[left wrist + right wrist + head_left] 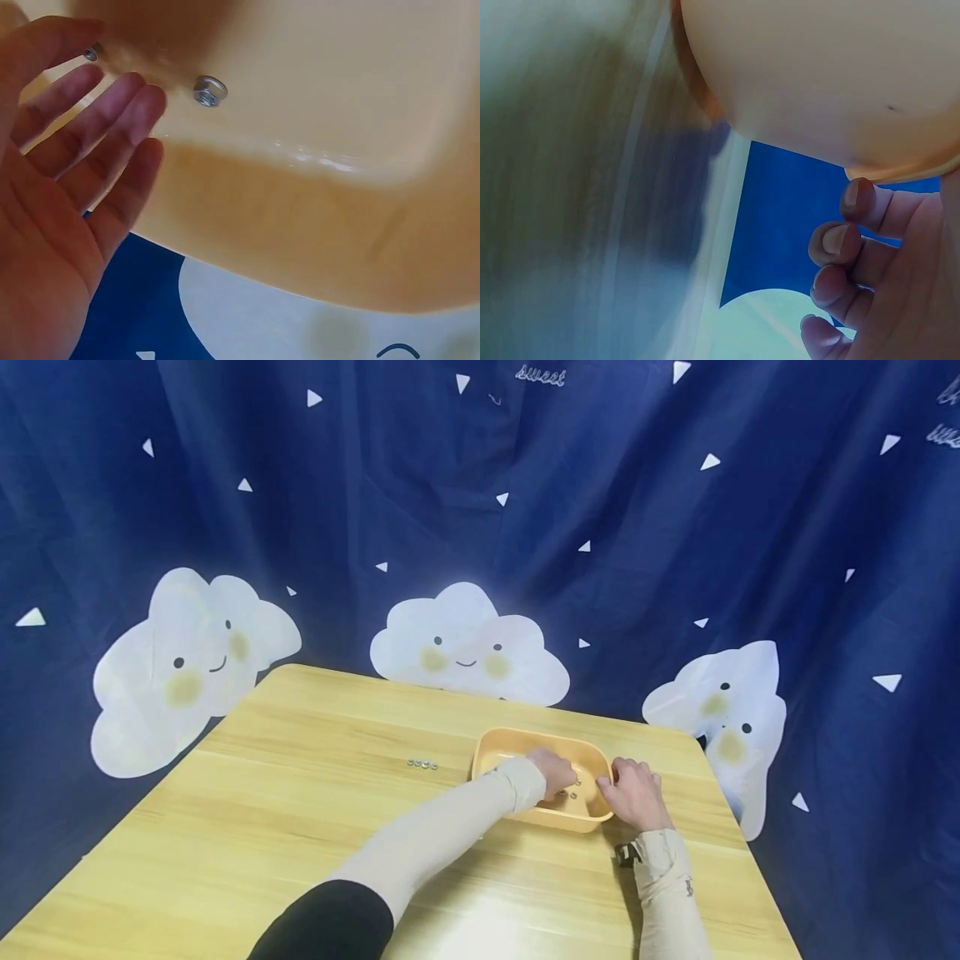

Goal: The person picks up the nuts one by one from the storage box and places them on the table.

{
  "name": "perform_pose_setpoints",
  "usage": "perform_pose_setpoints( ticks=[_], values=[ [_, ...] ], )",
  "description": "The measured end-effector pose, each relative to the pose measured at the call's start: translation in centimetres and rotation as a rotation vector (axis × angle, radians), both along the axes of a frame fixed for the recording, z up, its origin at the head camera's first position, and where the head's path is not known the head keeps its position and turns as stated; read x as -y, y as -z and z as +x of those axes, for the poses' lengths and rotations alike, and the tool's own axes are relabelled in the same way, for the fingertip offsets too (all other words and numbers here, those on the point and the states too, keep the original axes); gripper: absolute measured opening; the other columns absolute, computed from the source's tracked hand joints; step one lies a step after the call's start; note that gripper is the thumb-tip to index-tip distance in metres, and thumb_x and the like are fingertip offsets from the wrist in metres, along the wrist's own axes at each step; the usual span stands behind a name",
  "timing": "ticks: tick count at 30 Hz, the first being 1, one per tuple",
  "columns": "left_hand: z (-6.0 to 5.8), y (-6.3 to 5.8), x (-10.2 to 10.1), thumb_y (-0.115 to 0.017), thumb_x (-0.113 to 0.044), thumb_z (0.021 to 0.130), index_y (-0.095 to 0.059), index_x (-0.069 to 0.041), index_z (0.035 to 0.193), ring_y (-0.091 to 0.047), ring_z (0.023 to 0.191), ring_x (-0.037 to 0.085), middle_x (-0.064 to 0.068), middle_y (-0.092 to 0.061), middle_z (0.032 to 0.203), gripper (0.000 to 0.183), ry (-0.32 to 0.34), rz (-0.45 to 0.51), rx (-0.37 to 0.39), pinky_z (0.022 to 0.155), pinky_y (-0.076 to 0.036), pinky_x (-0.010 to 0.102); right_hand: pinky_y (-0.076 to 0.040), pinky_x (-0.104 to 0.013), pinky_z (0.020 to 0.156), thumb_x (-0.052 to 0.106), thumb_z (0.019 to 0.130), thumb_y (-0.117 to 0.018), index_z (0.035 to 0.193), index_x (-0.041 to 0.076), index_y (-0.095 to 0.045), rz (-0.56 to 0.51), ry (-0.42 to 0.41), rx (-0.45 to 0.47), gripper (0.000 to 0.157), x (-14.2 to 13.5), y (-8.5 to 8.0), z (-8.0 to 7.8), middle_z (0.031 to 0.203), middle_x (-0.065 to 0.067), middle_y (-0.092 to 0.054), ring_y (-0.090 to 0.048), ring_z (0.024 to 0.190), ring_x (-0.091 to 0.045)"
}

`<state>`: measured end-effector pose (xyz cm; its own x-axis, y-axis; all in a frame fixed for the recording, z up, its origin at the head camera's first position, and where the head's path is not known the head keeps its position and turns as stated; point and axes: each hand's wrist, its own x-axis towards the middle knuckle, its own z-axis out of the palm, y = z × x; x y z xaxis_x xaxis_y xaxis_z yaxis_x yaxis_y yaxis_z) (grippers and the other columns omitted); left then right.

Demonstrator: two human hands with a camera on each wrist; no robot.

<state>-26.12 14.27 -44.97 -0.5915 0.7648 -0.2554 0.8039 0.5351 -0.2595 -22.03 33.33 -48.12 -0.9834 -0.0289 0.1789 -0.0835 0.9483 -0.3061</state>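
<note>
An orange plastic bin stands on the wooden table, right of middle. My left hand reaches down inside it. In the left wrist view that left hand has straight, spread fingers and holds nothing. A metal flange nut lies on the bin floor just past the fingertips, with a smaller metal piece by the thumb. My right hand grips the bin's near right corner. Its fingers curl under the rim beside the bin's outer wall.
A short row of small metal nuts lies on the table left of the bin. A dark blue curtain with white clouds hangs close behind the table's far edge. The table's right edge runs near my right forearm.
</note>
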Motion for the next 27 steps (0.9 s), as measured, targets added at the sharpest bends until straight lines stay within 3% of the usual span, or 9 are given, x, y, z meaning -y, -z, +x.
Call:
perform_pose_setpoints(
  ticks=[14, 27],
  values=[
    [0.41, 0.28, -0.60, -0.069, -0.013, 0.096, -0.072, -0.023, 0.089, -0.054, 0.068, 0.007, -0.009, -0.075, 0.096, 0.012, 0.067, 0.053, 0.042, 0.066, -0.056, 0.020, -0.032, -0.040, 0.068, 0.028, 0.091, -0.061, 0.074, 0.013, -0.052, 0.002, -0.010, -0.004, 0.024, 0.26, -0.05, -0.10, 0.075, -0.007, -0.056, -0.049, 0.077, -0.030],
    [0.67, 0.37, -0.79, -0.070, -0.022, 0.097, -0.076, -0.025, 0.102, -0.063, 0.072, 0.004, -0.013, -0.076, 0.099, 0.008, 0.046, 0.067, 0.079, 0.069, -0.058, 0.020, -0.031, -0.039, 0.068, 0.027, 0.092, -0.061, 0.074, 0.013, -0.051, -0.003, -0.004, 0.002, 0.025, -0.13, 0.16, 0.01, 0.074, -0.007, -0.054, -0.049, 0.076, -0.029]
  ],
)
